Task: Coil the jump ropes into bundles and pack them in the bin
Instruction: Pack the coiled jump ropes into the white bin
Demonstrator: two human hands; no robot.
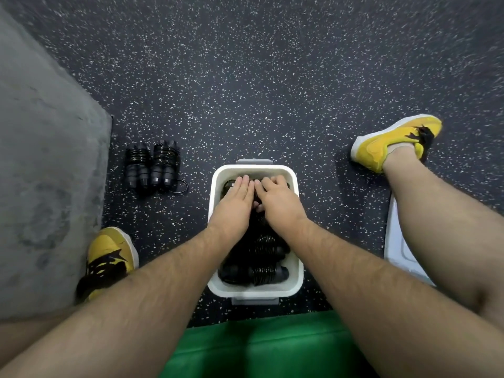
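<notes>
L hand (236, 199) flat, R hand (276, 199) curled, grip unclear, both on rope bundles (263, 271) in white bin (256, 291). Two spare bundles (152, 166) left of L hand on speckled floor (272, 77).

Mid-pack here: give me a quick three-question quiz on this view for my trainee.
1. True or false: the left hand and the right hand both reach into the bin.
2. How many coiled rope bundles lie on the floor outside the bin?
3. Those bundles lie on which side of the bin? A) the person's left B) the person's right C) the near side, by the person

Key: 1 true; 2 two; 3 A.
</notes>
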